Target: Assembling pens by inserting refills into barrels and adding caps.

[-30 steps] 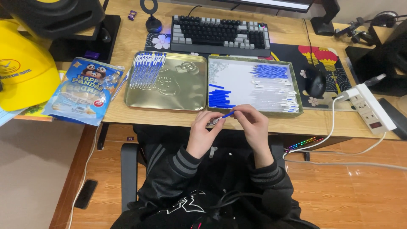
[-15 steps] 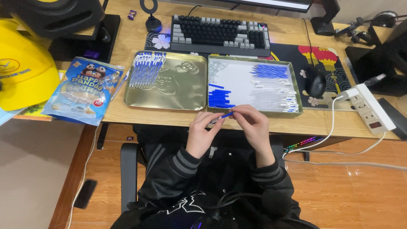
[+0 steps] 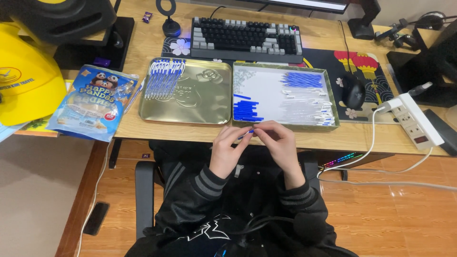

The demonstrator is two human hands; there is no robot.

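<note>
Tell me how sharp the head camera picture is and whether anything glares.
Head view: evenly lit and mostly sharp; the gold tin lid shows soft sheen, the snack bag has glossy highlights, desk edges bow slightly from the wide lens, and the small blue piece between the hands is too tiny to resolve.

A home desk setup or small office: a wooden desk point(image 3: 143, 133) carries a keyboard point(image 3: 247, 38) at top centre, a mouse point(image 3: 353, 91) on a patterned mat and a power strip point(image 3: 412, 120) at right.
</note>
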